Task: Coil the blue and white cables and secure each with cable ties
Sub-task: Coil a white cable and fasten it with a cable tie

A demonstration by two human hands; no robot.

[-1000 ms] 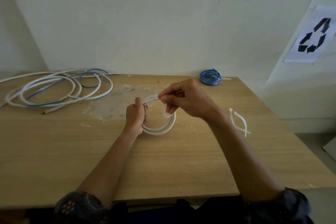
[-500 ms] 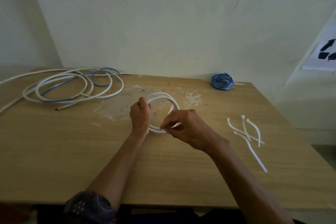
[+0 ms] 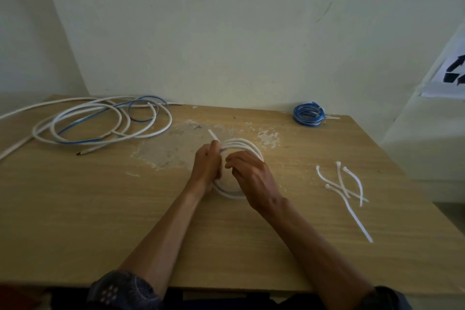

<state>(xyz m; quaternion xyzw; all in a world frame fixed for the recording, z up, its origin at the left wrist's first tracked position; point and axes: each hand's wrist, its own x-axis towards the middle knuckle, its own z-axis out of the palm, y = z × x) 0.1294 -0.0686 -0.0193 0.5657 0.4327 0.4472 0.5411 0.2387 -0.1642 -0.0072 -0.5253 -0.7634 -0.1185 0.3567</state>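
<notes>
Loose white and blue cables (image 3: 100, 121): sprawled far left of grip, toward table's (image 3: 125, 221) back edge. Left hand (image 3: 206, 171): fingers closed round left side of white coil (image 3: 241, 145), white tie tail (image 3: 214, 135) poking up above fist. Coil lies at table centre. Right hand (image 3: 251, 176): fingers curled over coil's right side, tips just beside left hand; whether they pinch anything, cannot tell. Tied blue coil (image 3: 308, 114): back and right of grip. Spare cable ties (image 3: 342, 184): well right of grip, crossed in loose heap.
</notes>
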